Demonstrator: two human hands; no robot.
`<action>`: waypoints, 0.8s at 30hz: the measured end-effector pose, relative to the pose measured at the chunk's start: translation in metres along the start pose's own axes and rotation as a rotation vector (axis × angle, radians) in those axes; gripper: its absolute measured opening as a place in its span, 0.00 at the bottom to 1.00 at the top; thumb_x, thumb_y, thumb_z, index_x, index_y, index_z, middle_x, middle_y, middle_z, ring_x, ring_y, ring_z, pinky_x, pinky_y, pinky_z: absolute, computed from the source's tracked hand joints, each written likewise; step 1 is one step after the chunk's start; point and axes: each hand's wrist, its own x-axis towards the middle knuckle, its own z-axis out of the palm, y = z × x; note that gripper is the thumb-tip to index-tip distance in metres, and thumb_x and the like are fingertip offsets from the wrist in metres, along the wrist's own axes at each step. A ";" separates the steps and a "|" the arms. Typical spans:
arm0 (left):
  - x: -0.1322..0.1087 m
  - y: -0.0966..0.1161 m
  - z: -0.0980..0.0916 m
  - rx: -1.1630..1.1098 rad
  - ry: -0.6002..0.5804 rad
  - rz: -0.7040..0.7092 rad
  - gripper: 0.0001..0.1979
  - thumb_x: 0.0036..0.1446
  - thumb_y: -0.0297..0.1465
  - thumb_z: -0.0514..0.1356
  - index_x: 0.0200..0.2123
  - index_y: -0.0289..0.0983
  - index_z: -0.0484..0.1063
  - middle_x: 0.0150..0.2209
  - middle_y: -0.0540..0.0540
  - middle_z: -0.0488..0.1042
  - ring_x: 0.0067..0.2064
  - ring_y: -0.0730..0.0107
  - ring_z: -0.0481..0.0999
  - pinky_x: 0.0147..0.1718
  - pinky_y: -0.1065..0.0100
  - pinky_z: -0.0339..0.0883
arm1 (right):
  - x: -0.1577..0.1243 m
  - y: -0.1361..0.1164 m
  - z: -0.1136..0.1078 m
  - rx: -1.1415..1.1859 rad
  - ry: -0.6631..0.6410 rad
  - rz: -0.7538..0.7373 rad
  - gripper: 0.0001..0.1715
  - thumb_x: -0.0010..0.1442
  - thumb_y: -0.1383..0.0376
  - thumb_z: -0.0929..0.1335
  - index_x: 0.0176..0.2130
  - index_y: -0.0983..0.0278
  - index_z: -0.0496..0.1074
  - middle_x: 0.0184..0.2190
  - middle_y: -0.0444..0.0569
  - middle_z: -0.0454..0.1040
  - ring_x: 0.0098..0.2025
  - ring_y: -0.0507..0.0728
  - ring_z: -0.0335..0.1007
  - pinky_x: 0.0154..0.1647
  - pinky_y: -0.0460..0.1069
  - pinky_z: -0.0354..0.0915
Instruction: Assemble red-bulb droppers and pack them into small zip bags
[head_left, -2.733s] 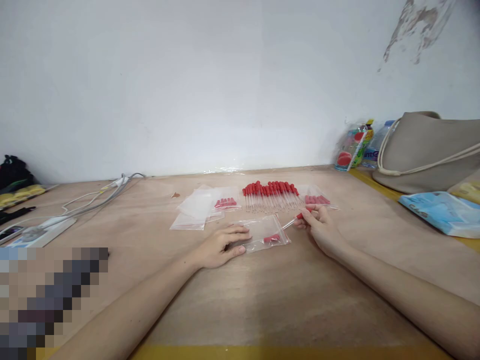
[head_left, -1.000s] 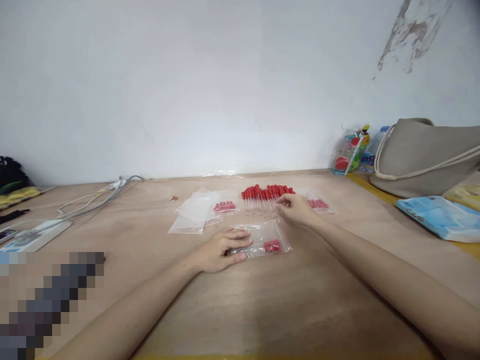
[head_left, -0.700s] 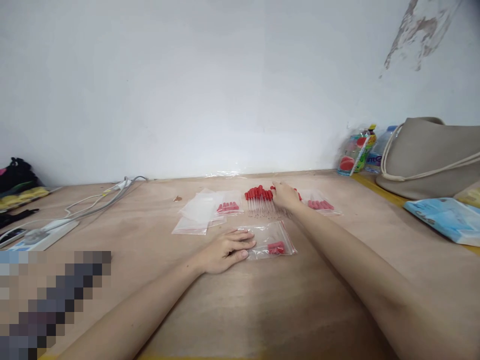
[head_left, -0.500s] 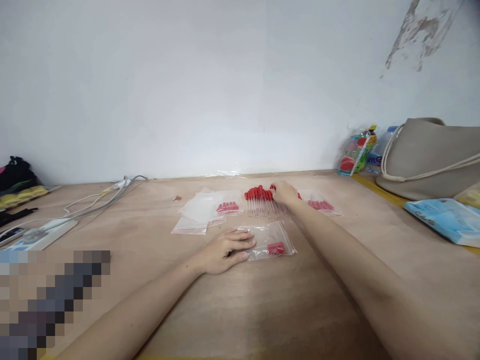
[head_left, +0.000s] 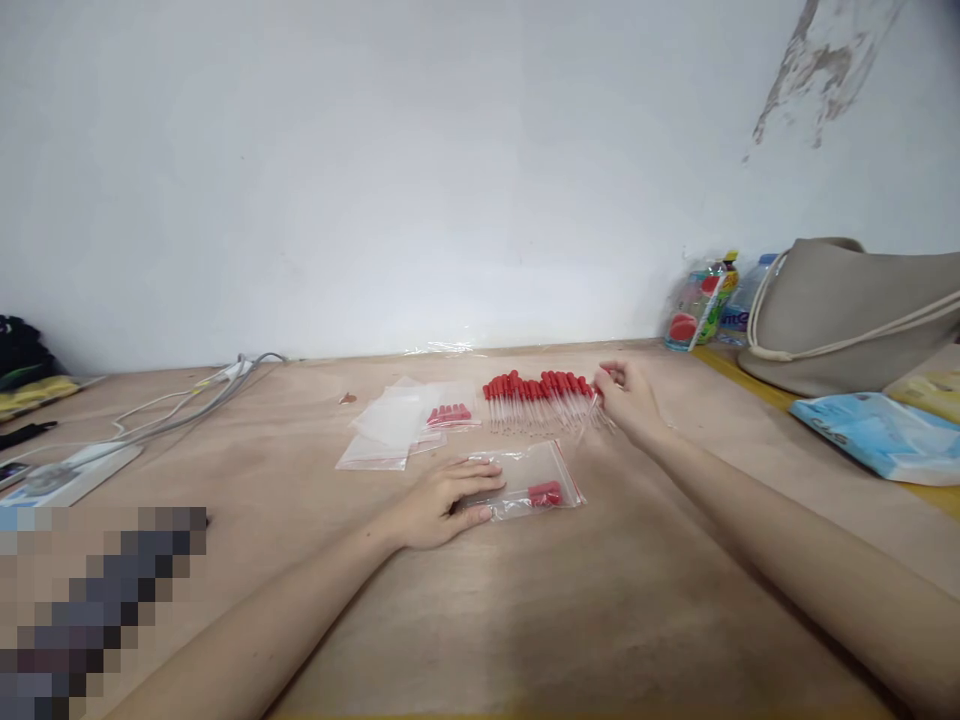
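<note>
My left hand (head_left: 446, 500) lies flat with its fingers stretched out over the left end of a clear zip bag (head_left: 517, 480). Inside that bag, near its right end, are a few red-bulbed droppers (head_left: 544, 493). A row of clear droppers with red rubber bulbs (head_left: 536, 388) lies behind the bag, bulbs toward the wall. At the row's right end my right hand (head_left: 628, 398) is closed, pinching a dropper by its red bulb (head_left: 606, 374); its thin clear stem slants down to the left. The hand hides part of what lies behind it.
Left of the row is a filled zip bag with red bulbs (head_left: 450, 413), beside overlapping flat zip bags (head_left: 386, 425). A power strip (head_left: 82, 478) with cables stands at left. Bottles (head_left: 697, 305), a grey bag (head_left: 855, 315) and a blue packet (head_left: 877, 435) stand at right.
My right hand has moved right along the row to its right end and now has a dropper between its fingers. My left hand stays on the bag. The view has shifted slightly.
</note>
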 end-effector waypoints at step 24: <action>-0.002 0.003 -0.001 0.022 0.030 -0.062 0.28 0.57 0.41 0.52 0.60 0.42 0.49 0.59 0.43 0.57 0.58 0.61 0.57 0.55 0.57 0.55 | -0.072 0.008 -0.001 -0.035 -0.696 -0.097 0.15 0.46 0.55 0.69 0.27 0.65 0.74 0.22 0.44 0.67 0.25 0.50 0.61 0.26 0.46 0.59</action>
